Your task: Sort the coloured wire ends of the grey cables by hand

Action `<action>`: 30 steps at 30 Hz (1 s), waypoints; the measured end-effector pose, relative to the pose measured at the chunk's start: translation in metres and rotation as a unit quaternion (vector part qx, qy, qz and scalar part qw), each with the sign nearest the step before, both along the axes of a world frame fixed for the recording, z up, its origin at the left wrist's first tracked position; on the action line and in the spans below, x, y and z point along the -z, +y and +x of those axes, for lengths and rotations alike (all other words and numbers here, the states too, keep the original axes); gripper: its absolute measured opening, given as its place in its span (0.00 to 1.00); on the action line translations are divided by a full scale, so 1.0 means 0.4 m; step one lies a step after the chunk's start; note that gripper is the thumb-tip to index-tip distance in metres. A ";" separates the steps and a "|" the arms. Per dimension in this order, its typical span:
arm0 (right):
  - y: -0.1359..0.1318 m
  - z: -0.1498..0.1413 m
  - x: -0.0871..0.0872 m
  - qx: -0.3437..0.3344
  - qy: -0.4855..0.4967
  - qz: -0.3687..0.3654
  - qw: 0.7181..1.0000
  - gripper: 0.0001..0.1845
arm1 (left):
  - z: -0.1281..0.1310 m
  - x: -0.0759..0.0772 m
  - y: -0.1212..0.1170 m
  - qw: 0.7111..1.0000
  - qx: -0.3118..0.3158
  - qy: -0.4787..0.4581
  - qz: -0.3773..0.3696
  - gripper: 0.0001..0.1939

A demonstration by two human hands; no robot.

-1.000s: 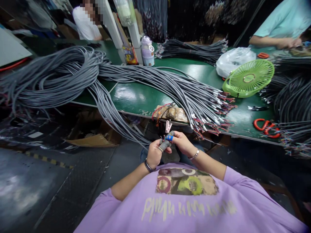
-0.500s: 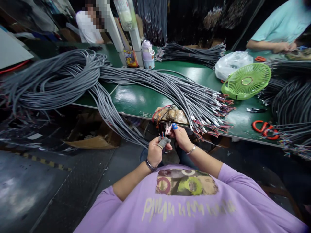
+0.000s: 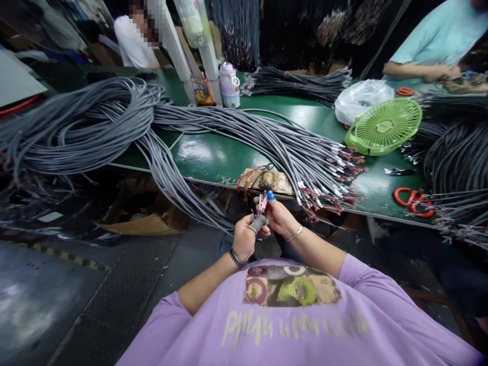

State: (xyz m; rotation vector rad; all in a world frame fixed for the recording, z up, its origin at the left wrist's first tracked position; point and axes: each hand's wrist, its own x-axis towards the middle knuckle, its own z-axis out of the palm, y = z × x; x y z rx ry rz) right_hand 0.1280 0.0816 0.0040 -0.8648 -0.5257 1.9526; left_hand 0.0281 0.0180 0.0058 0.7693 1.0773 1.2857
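Centre of frame: my left hand pinches thin coloured wires between covered fingertips; right hand at pink clip, too small to tell whether squeezing. Wires look unjoined, so this end seems unfinished; right of centre, many cable ends already bared. Grey cables cross green bench. Right: green fan, orange handles. Person in white upper left, person in teal upper right. Dark floor lower left.

From my remote post I took this for a cable workshop: grey cables covered a long green bench, ending in coloured wires; co-workers in teal and white sat or stood beyond, and what seemed more cables hung in the dim background.
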 end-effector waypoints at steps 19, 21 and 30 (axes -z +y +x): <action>-0.150 0.280 -0.079 -0.001 -0.235 0.296 0.926 0.22 | -0.110 0.062 -0.024 0.990 0.038 0.131 0.032 0.12; -0.136 0.340 -0.116 0.103 -0.257 0.323 0.905 0.22 | -0.126 0.048 -0.010 0.980 0.058 0.179 0.060 0.11; 0.059 0.613 -0.064 0.247 -0.497 0.245 0.795 0.20 | -0.125 -0.104 0.112 0.929 0.078 0.324 0.161 0.13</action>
